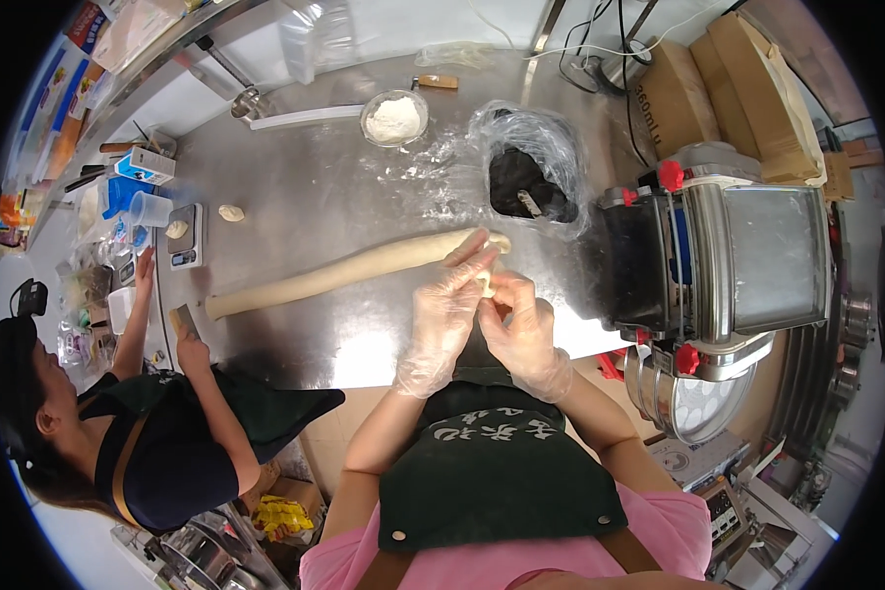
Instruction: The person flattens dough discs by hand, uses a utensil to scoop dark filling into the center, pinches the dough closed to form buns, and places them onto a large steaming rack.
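My left hand (441,320) and my right hand (516,329), both in clear plastic gloves, meet near the middle of the steel table, fingers closed on a small pale piece of dough (485,283). Just beyond them lies a long pale dough roll (329,275), stretching diagonally toward the lower left, its right end partly hidden by my fingers. A bowl of white flour (394,120) stands farther back, with flour scattered beside it. A dark mass (521,182) sits in crumpled clear plastic (570,138) behind my right hand.
A co-worker (157,433) at left holds a scraper (181,321) near the roll's end, other hand by a scale (187,251). Small dough pieces (231,212) lie nearby. A steel machine with red knobs (767,256) occupies the right, cardboard boxes (757,88) behind it.
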Demonstrator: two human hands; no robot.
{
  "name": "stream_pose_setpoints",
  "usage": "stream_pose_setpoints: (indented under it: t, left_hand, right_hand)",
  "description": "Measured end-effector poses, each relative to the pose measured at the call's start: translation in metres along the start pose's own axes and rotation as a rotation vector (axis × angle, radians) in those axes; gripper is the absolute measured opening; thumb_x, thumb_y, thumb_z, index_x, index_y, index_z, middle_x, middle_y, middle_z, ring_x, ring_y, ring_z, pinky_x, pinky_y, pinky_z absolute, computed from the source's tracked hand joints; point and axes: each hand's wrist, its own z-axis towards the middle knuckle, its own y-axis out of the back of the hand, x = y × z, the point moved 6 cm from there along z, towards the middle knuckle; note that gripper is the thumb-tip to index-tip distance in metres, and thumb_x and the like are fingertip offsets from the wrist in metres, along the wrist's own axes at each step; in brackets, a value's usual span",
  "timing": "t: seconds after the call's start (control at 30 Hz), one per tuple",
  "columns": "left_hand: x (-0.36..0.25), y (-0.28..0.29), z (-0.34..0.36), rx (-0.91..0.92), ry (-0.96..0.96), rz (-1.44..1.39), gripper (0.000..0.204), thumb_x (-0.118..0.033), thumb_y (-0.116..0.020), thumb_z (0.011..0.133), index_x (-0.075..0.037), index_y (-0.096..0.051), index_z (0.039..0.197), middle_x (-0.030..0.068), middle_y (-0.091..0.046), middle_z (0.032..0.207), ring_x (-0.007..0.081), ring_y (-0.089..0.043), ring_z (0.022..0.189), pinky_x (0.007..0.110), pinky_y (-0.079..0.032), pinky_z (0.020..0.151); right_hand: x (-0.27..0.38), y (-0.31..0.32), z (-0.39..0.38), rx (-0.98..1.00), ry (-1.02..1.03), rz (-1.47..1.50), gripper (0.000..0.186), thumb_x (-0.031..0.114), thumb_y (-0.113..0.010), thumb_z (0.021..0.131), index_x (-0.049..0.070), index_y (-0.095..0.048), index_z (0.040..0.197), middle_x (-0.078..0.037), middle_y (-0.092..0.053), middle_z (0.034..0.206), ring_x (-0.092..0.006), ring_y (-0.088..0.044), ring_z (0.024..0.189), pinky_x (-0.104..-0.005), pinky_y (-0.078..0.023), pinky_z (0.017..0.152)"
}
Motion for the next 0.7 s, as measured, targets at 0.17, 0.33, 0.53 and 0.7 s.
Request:
stream_pose_setpoints:
  t: [0.17, 0.33, 0.53, 0.7]
  left_hand:
    - [-0.004, 0.002, 0.003, 0.14, 0.075, 0.101, 0.04, 0.001, -0.053, 0.096, 0.002, -0.052, 0.136, 0.0129, -0.031, 0.156, 0.0211, -0.038, 0.138, 0.033, -0.04, 0.109]
    - [-0.003, 0.003, -0.002, 0.118, 0.051, -0.034, 0.043, 0.004, -0.052, 0.095, 0.001, -0.05, 0.138, 0.0121, -0.029, 0.157, 0.0224, -0.036, 0.14, 0.031, -0.04, 0.109]
    - [0.0, 0.005, 0.0, 0.144, -0.066, 0.228, 0.045, -0.001, -0.056, 0.094, -0.001, -0.049, 0.139, 0.013, -0.034, 0.155, 0.024, -0.04, 0.137, 0.032, -0.039, 0.109]
    - [-0.017, -0.002, 0.011, 0.142, -0.014, -0.217, 0.062, -0.048, -0.051, 0.098, -0.003, -0.048, 0.14, 0.0164, -0.045, 0.145, 0.0281, -0.051, 0.127, 0.041, -0.044, 0.105]
  right_hand:
    - [-0.003, 0.004, -0.001, 0.03, 0.038, -0.116, 0.034, -0.006, -0.07, 0.079, 0.001, -0.058, 0.11, -0.011, -0.067, 0.07, -0.0168, -0.065, 0.055, -0.0272, -0.05, 0.051]
    - [0.002, 0.001, 0.0, 0.032, 0.099, -0.058, 0.032, -0.006, -0.07, 0.079, 0.001, -0.057, 0.108, -0.012, -0.068, 0.073, -0.0189, -0.067, 0.057, -0.028, -0.051, 0.052]
    - [0.001, 0.0, 0.002, 0.041, 0.006, -0.102, 0.026, -0.006, -0.068, 0.083, 0.003, -0.058, 0.106, -0.012, -0.068, 0.074, -0.0162, -0.068, 0.061, -0.0263, -0.052, 0.054]
    - [-0.005, 0.006, -0.004, -0.113, -0.275, 0.532, 0.015, -0.001, -0.066, 0.09, 0.0, -0.059, 0.103, -0.009, -0.069, 0.078, -0.0124, -0.067, 0.066, -0.0285, -0.053, 0.056]
